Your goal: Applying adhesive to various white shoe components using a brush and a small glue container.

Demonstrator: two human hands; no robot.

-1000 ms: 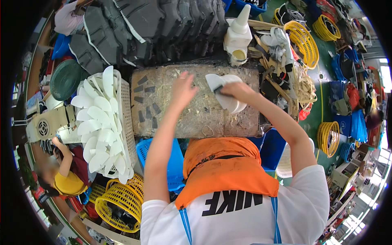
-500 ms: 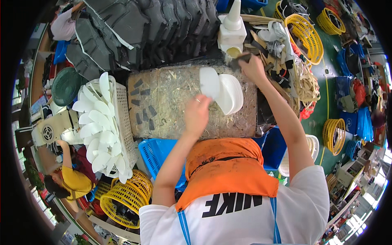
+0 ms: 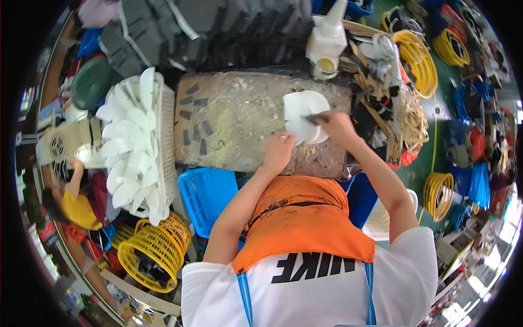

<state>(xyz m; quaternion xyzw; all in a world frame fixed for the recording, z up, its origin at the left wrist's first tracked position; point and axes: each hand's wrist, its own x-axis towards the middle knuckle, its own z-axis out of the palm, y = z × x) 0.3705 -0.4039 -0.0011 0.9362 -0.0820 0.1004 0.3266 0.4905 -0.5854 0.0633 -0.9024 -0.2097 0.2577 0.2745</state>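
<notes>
"White, that little stack of thin curved pieces (image 3: 305, 104). Where was it in the head view?"

"A touch right of centre, in the upper half, lying on a scuffed brown board (image 3: 239, 120) smeared with yellowish residue."

"And the right hand (image 3: 339, 129)?"

"Over the stack's right side, fingers closed round a small dark tool (image 3: 315, 118). The tool was blurred, so I couldn't tell whether it touched the uppermost piece or hung just above it."

"What about the left hand (image 3: 279, 152)?"

"Lower and further left, fingers drawn together, with the tips at the stack's lower-left edge. Whether they pinched that edge or only pressed on it, I couldn't make out."

"I noticed dark strips (image 3: 201, 102) as well."

"Those lay in a loose group at the board's left end. Left of the board stood a white crate (image 3: 168, 136), heaped with similar white pieces (image 3: 128, 139)."

"And along the top?"

"Dark grey slabs (image 3: 158, 32), packed side by side at the upper left, and a white container (image 3: 326, 43) with a cone-shaped top, right of the middle. Below the board, left of the person's orange apron (image 3: 305, 234), was a blue basket (image 3: 207, 201); a yellow basket (image 3: 170, 248) sat at the lower left."
</notes>
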